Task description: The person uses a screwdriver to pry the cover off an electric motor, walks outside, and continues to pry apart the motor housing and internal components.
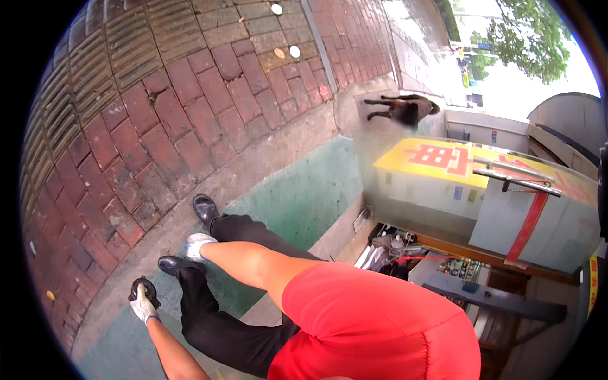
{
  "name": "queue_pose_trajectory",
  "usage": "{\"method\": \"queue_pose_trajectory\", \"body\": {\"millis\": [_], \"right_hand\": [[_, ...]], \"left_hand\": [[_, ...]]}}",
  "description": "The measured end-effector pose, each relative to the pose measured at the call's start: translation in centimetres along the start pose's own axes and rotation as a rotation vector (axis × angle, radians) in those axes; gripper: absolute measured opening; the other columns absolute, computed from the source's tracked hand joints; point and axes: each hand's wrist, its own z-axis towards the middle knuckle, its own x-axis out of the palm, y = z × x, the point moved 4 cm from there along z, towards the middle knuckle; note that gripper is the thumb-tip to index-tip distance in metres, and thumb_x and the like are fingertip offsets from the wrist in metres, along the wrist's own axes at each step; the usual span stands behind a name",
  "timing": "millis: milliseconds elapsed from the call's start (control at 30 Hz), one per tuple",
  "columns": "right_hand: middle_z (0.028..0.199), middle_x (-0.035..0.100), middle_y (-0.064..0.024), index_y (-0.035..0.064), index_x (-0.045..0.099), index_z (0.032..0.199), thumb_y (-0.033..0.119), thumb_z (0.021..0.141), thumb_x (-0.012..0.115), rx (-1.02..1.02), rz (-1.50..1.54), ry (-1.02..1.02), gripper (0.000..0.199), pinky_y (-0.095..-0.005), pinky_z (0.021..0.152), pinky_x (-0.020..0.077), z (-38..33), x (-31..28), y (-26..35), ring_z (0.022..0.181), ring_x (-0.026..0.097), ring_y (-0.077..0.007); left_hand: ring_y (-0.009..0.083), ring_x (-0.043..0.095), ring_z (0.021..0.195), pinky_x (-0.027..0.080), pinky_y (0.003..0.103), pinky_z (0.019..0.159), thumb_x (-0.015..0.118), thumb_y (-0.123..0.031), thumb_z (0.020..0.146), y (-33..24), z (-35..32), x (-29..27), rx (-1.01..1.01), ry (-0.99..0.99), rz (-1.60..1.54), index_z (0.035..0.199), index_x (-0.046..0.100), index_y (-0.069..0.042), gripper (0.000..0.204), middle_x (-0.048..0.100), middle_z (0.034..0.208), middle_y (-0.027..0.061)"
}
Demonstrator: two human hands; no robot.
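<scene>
My left hand [144,303], in a white work glove, is closed around a round black part [151,291] with a ring-like rim, just above the green-painted ground. The part's exact kind does not show. My right hand [199,246], in a white glove with greyish fingers, reaches down between my two black shoes. Its fingers are partly hidden, and I cannot tell if anything is in them. My red short sleeve [316,297] and black trousers [221,335] fill the lower middle of the picture.
Red brick paving [174,117] and ribbed yellowish tiles [130,38] lie beyond a concrete edge. To the right stands a cabinet with a yellow panel [437,161], above cluttered shelves [396,244] and a dark metal beam [494,297]. A dark dog [408,111] stands farther off.
</scene>
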Motion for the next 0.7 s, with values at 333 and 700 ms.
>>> {"method": "queue_pose_trajectory", "body": {"millis": [333, 700], "right_hand": [[0.111, 0.076, -0.0178, 0.0076, 0.075, 0.109, 0.022, 0.097, 0.055, -0.21, -0.292, -0.171, 0.027, -0.0497, 0.082, 0.0606, 13.6, -11.3, 5.0, 0.102, 0.075, -0.0353], [0.104, 0.071, -0.0252, 0.0057, 0.062, 0.12, 0.039, 0.1, 0.057, -0.666, -0.252, -0.431, 0.039, -0.0555, 0.083, 0.056, 29.2, -10.1, 15.8, 0.097, 0.071, -0.0446]], "left_hand": [[0.0289, 0.072, 0.105, 0.053, 0.041, 0.093, 0.078, -0.065, 0.074, -2.3, 16.1, 6.5, -0.031, 0.07, 0.292, 0.117, 0.073, 0.005, 0.082, 0.076, 0.11, 0.0193], [0.0247, 0.076, 0.091, 0.064, 0.046, 0.076, 0.073, -0.023, 0.097, 3.5, 25.2, 4.4, 0.093, 0.01, -1.302, 0.11, 0.069, -0.009, 0.02, 0.076, 0.105, 0.0084]]}}
